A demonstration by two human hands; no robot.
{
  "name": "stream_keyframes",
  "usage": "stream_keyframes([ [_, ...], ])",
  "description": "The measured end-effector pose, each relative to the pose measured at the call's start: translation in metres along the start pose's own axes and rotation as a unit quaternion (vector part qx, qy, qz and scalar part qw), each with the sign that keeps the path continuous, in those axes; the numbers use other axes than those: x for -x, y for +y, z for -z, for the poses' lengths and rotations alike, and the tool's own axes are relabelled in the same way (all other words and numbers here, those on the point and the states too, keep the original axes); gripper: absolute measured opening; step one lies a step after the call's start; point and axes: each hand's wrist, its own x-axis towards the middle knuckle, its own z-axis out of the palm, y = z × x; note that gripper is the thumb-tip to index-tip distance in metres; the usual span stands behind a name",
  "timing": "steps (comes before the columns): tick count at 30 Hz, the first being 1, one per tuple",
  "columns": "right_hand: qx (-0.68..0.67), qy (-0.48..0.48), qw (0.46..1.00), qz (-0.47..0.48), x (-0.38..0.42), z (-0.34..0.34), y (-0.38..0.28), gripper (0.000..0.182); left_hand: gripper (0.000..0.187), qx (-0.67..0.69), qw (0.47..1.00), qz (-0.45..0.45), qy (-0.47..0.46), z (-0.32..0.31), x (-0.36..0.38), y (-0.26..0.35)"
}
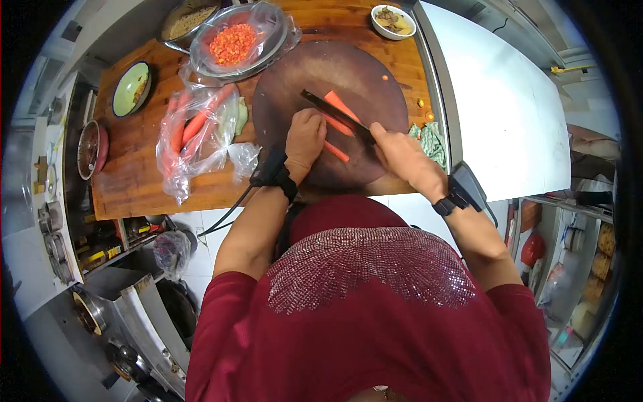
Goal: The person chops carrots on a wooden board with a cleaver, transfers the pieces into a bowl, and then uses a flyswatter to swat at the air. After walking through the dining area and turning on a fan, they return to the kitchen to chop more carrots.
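On the round, dark chopping board lie long cut carrot pieces. My right hand is wrapped round the handle of a kitchen knife, whose dark blade slants across the board toward the upper left. Just left of the blade, my left hand has its fingers curled down on a carrot piece that passes under the knife; the fingertips are hidden. Another carrot piece rests on the far side of the blade. A tiny orange bit sits near the board's upper right edge.
Left of the board, a clear plastic bag holds whole carrots. Behind it, a metal basin lined with plastic contains diced carrot. Bowls stand at far left and back right. A green-white cloth lies beside a white surface.
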Motion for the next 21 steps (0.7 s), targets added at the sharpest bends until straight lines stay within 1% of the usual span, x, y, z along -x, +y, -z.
stream_keyframes([
  [2,-0.017,0.043,0.999,-0.013,0.009,0.012,0.001,0.015,0.009,0.014,1.000,0.001,0.007,0.002,-0.002,-0.001],
  [3,-0.019,0.045,0.999,-0.016,0.016,0.018,0.002,0.015,0.010,0.017,1.000,-0.007,0.024,0.005,-0.009,0.001],
  [5,-0.064,0.124,0.990,-0.011,0.029,0.030,0.008,0.017,0.011,0.021,0.999,-0.017,0.039,0.004,-0.022,0.003],
  [6,-0.082,0.151,0.985,-0.010,0.033,0.032,0.012,0.020,0.012,0.000,0.998,-0.064,0.008,0.000,-0.032,0.000],
  [7,-0.083,0.154,0.985,-0.010,0.036,0.034,0.016,0.020,0.013,-0.022,0.993,-0.110,-0.023,-0.002,-0.043,-0.002],
  [8,-0.092,0.172,0.981,-0.019,0.040,0.035,0.019,0.020,0.013,-0.022,0.993,-0.113,-0.022,-0.003,-0.052,-0.002],
  [10,-0.104,0.202,0.973,-0.033,0.049,0.042,0.019,0.023,0.025,-0.094,0.957,-0.211,-0.178,-0.005,-0.068,0.003],
  [11,-0.104,0.203,0.973,-0.036,0.052,0.042,0.019,0.023,0.025,-0.092,0.956,-0.214,-0.179,-0.006,-0.076,0.005],
  [12,-0.110,0.202,0.972,-0.048,0.055,0.043,0.019,0.023,0.026,-0.157,0.918,-0.219,-0.292,-0.007,-0.085,0.007],
  [13,-0.117,0.202,0.971,-0.059,0.057,0.043,0.020,0.023,0.026,-0.221,0.862,-0.222,-0.398,-0.009,-0.094,0.007],
  [14,-0.117,0.205,0.970,-0.062,0.059,0.042,0.021,0.023,0.023,-0.226,0.854,-0.245,-0.400,-0.009,-0.100,0.006],
  [15,-0.124,0.206,0.969,-0.059,0.060,0.039,0.021,0.023,0.023,-0.226,0.853,-0.249,-0.400,-0.011,-0.100,0.003],
  [18,-0.125,0.209,0.969,-0.048,0.060,0.033,0.023,0.023,0.018,-0.231,0.857,-0.239,-0.395,-0.011,-0.099,0.001],
  [20,-0.119,0.206,0.970,-0.039,0.060,0.033,0.022,0.023,0.013,-0.169,0.884,-0.234,-0.367,-0.002,-0.095,0.004],
  [21,-0.118,0.204,0.971,-0.031,0.058,0.034,0.021,0.022,0.013,-0.169,0.884,-0.234,-0.368,0.001,-0.098,0.009],
])
